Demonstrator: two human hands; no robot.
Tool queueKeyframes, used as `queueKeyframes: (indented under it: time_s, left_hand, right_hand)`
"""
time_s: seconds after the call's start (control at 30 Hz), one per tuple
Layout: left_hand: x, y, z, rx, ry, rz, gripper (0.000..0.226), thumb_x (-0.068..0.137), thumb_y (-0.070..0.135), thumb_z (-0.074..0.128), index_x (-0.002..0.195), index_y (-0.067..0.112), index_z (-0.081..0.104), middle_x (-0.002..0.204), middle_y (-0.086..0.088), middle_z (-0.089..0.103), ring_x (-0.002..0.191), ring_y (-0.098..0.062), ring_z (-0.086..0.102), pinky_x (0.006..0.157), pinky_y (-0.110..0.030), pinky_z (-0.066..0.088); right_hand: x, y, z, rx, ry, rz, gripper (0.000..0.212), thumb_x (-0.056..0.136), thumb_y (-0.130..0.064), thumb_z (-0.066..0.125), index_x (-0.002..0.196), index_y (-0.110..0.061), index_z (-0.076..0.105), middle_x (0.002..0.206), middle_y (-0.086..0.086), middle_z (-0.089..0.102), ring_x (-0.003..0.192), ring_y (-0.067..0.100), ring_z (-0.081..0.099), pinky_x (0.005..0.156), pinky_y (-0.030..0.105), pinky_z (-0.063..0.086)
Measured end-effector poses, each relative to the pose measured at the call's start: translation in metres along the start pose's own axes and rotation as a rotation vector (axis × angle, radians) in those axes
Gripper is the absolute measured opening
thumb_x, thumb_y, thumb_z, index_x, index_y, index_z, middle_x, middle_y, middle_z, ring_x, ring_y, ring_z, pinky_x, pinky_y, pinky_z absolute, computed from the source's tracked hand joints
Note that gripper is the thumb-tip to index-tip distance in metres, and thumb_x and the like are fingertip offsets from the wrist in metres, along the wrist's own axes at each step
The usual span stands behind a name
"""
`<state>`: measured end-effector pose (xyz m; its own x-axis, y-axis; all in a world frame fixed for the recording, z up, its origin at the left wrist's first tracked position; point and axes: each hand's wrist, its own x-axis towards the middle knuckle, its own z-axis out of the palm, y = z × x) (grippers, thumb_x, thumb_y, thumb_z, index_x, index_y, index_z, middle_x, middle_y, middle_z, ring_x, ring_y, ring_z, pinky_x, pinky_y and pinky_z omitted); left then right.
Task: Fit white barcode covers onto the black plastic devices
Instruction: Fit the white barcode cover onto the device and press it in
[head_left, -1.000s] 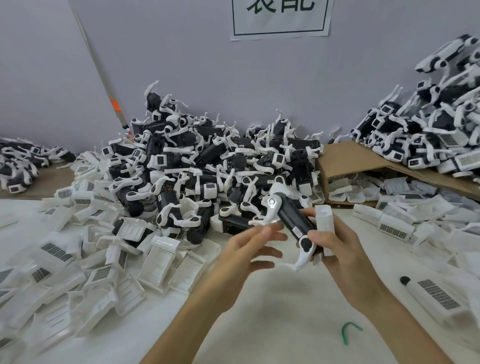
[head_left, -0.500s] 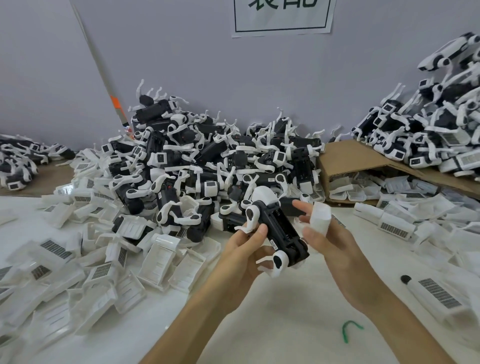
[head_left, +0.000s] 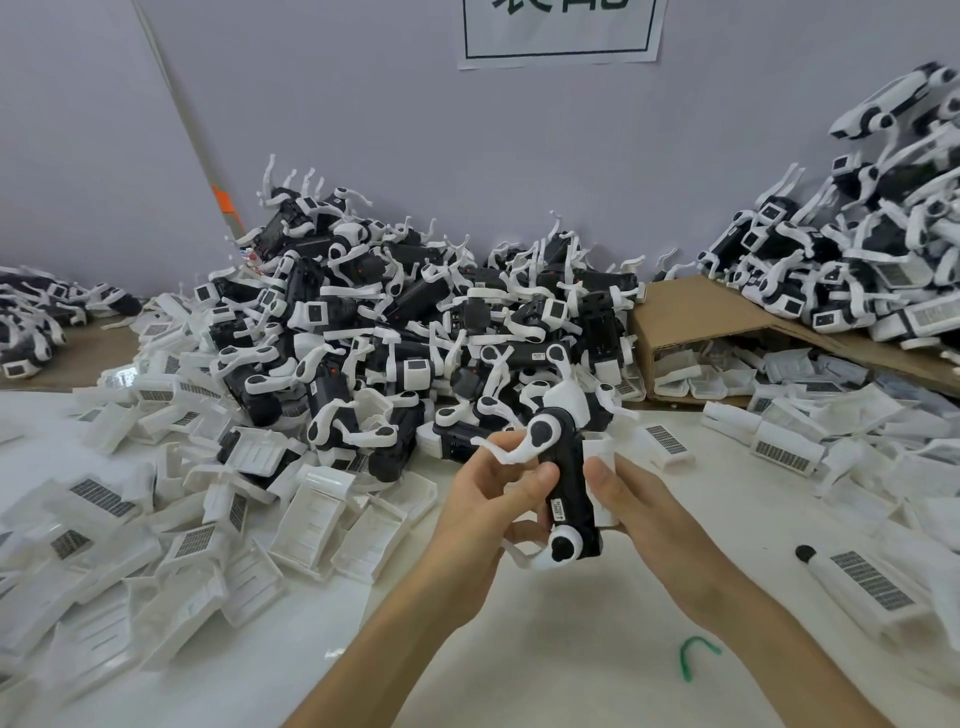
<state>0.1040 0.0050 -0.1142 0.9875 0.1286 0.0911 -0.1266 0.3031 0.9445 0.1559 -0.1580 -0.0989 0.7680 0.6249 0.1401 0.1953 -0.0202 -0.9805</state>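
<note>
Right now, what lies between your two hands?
In the head view, the black device stands between the left hand and right hand, with the white cover at its right side.

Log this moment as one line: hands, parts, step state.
step: cover fitting | left hand: grips black device | right hand: holds white barcode cover against device side | seated: cannot tell

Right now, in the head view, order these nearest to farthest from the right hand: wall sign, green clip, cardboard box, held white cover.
1. white cover: gripped by the right hand, against the black device.
2. green clip: low, beside the forearm.
3. cardboard box: behind, rightward.
4. wall sign: top, farthest.
</note>
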Motion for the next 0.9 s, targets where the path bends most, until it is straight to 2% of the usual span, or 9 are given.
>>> queueKeyframes:
  time_s: [0.1,0.2,0.27,0.37,0.47,0.57,0.63,0.7,0.9]
  left_hand:
    - [-0.001,0.000,0.004,0.026,-0.011,0.008,0.047,0.083,0.023,0.072,0.125,0.008,0.059,0.120,-0.024,0.063,0.097,-0.034,0.063,0.088,-0.063,0.049]
    - [-0.002,0.000,0.006,0.037,-0.010,0.026,0.040,0.081,0.021,0.073,0.118,0.011,0.062,0.103,-0.011,0.065,0.085,-0.025,0.065,0.070,-0.041,0.056]
    - [-0.002,-0.001,0.006,0.041,0.005,0.028,0.039,0.080,0.022,0.073,0.116,0.012,0.063,0.099,-0.010,0.062,0.084,-0.024,0.064,0.065,-0.035,0.055]
    - [-0.003,-0.001,0.006,0.033,0.017,0.010,0.046,0.080,0.024,0.073,0.122,0.010,0.061,0.114,-0.029,0.059,0.091,-0.030,0.062,0.073,-0.041,0.053]
    - [-0.003,0.000,0.006,0.026,0.024,0.005,0.042,0.080,0.026,0.073,0.120,0.014,0.065,0.123,-0.027,0.060,0.093,-0.029,0.063,0.079,-0.045,0.053]
    - [-0.003,-0.001,0.005,0.080,0.020,0.018,0.034,0.081,0.033,0.071,0.114,0.022,0.069,0.115,-0.019,0.069,0.091,-0.024,0.067,0.076,-0.036,0.057]
    - [-0.002,-0.003,0.005,0.100,0.019,0.018,0.034,0.083,0.035,0.069,0.115,0.023,0.069,0.111,-0.012,0.073,0.095,-0.023,0.070,0.081,-0.035,0.058]
    - [-0.002,-0.003,0.006,0.097,0.019,0.020,0.035,0.084,0.034,0.069,0.116,0.022,0.068,0.111,-0.008,0.075,0.099,-0.023,0.071,0.083,-0.034,0.060]
    - [-0.003,-0.001,0.007,0.079,0.041,0.004,0.038,0.082,0.032,0.070,0.117,0.017,0.069,0.116,-0.023,0.068,0.096,-0.034,0.064,0.090,-0.056,0.054]
  right_hand:
    - [0.001,0.003,0.002,-0.007,0.015,-0.016,0.045,0.090,-0.065,0.046,0.111,-0.031,0.067,0.101,-0.011,0.075,0.102,0.007,0.069,0.092,0.025,0.052]
    - [0.001,0.005,0.004,0.004,-0.010,-0.022,0.052,0.087,-0.067,0.042,0.120,-0.033,0.064,0.109,-0.014,0.073,0.106,0.005,0.068,0.089,0.018,0.051]
    - [0.000,0.008,0.005,0.037,-0.045,0.001,0.049,0.095,-0.065,0.035,0.126,-0.039,0.063,0.121,-0.013,0.071,0.113,0.007,0.066,0.091,0.017,0.050]
    - [0.002,0.013,0.002,0.154,-0.042,0.073,0.052,0.098,-0.061,0.030,0.127,-0.036,0.066,0.126,-0.002,0.070,0.117,0.018,0.065,0.097,0.032,0.053]
    - [0.003,0.014,-0.001,0.161,-0.050,0.080,0.052,0.100,-0.058,0.031,0.130,-0.034,0.065,0.131,0.000,0.067,0.125,0.025,0.060,0.104,0.042,0.050]
    - [0.005,0.013,-0.001,0.161,-0.057,0.060,0.056,0.095,-0.061,0.033,0.130,-0.032,0.065,0.130,0.000,0.068,0.125,0.021,0.061,0.101,0.036,0.053]
    - [0.005,0.011,0.001,0.207,-0.060,0.056,0.059,0.091,-0.064,0.038,0.129,-0.029,0.066,0.130,0.001,0.068,0.124,0.018,0.062,0.096,0.027,0.053]
    - [0.005,0.009,0.002,0.232,-0.071,0.062,0.058,0.090,-0.064,0.040,0.129,-0.029,0.067,0.130,0.003,0.068,0.124,0.019,0.062,0.095,0.025,0.052]
    - [0.003,0.006,-0.001,0.255,-0.062,0.065,0.059,0.089,-0.062,0.044,0.129,-0.025,0.066,0.129,0.007,0.068,0.122,0.023,0.063,0.096,0.033,0.055]
